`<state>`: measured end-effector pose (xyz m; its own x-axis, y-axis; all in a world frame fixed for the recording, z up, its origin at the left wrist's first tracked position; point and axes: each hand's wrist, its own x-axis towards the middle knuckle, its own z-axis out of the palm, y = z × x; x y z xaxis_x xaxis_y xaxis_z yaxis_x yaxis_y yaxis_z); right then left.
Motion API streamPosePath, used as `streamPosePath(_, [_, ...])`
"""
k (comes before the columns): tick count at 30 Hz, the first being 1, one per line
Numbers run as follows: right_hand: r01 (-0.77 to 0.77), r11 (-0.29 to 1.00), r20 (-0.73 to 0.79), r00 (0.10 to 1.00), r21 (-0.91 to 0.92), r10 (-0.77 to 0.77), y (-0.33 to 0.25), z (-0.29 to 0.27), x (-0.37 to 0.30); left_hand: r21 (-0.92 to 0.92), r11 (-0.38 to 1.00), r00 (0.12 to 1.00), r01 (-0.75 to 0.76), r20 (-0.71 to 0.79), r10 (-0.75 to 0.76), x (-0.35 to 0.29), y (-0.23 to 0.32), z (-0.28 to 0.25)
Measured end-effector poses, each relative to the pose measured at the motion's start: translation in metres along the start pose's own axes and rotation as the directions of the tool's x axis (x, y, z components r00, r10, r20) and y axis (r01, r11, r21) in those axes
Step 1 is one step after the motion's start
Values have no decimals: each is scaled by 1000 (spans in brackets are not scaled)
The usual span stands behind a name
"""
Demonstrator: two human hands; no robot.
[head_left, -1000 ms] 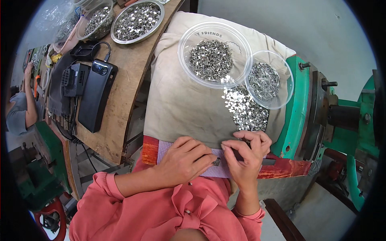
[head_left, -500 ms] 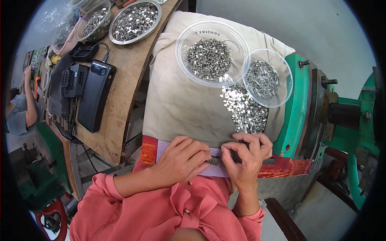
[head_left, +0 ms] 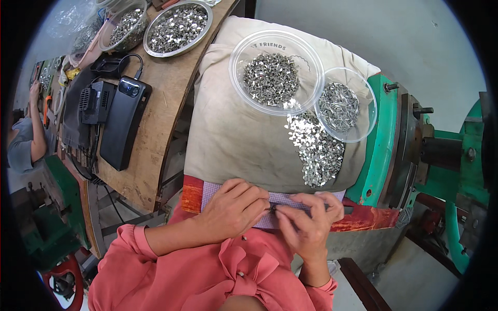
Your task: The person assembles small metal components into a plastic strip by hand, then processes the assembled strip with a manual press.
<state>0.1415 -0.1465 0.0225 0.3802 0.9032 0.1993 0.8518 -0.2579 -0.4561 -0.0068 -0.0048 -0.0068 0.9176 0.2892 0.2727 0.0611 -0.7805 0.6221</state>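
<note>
My left hand (head_left: 236, 207) is closed over a small dark metal strip (head_left: 273, 208), most of it hidden by the fingers. Against its right end the fingertips of my right hand (head_left: 309, 220) are pinched, and whatever they hold is too small to make out. Both hands rest over a purple checked cloth (head_left: 209, 192) at the near edge. Just beyond lies a loose pile of small shiny metal pieces (head_left: 319, 155) on a beige cloth (head_left: 233, 150). Behind it stand a clear round tub (head_left: 237, 90) of similar pieces and a smaller clear tub (head_left: 372, 111) of thin metal pins.
Left, a wooden table (head_left: 150, 129) carries a black power bank (head_left: 124, 124), a black charger (head_left: 96, 103), a steel bowl (head_left: 149, 47) and a plastic tub (head_left: 137, 39) of metal pieces. Green machinery (head_left: 381, 140) borders the right. At far left another person's arm (head_left: 36, 124) shows.
My right hand has moved from the near end of the metal pile down and left to the strip, covering more of it. The left hand stays in place.
</note>
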Motion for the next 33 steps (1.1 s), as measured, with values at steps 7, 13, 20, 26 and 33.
streamPosePath(7, [-50, 996, -147, 988, -68, 40, 21, 0, 39, -94, 994, 998, 50, 30, -47, -1, 2, -4])
streamPosePath(13, [4, 975, -129, 991, -223, -33, 28, 19, 71, -104, 993, 999, 54, 8, -53, -3, -1, -4])
streamPosePath(20, [17, 977, -139, 989, -213, -47, 20, 21, 66, -82, 996, 999, 34, -1, -35, 1, 1, -1])
streamPosePath(26, [9, 975, -113, 993, -222, -35, 23, 19, 69, -36, 999, 999, -9, -51, 7, 7, 4, 7])
streamPosePath(33, [-37, 980, -123, 992, -195, 13, 26, 17, 67, -28, 999, 999, -23, -50, 21, 8, 5, 8])
